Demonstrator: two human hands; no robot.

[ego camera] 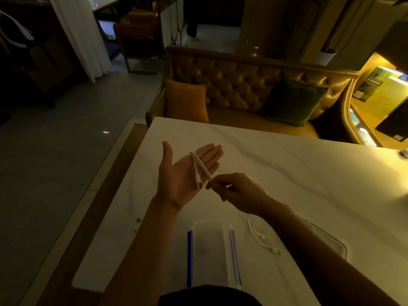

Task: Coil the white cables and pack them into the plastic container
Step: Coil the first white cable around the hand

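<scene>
While pinched: cable across left hand

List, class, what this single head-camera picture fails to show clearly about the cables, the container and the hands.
- Thin white cable on the open left hand: its run past the right hand is hidden by those fingers.
- Second white cable on the white marble table: its upper end disappears under the right forearm.
- Clear plastic container with blue side clips: near end cut off by dark clothing; contents unreadable in dim light.

Head-worn view, downward (close) over table
</scene>
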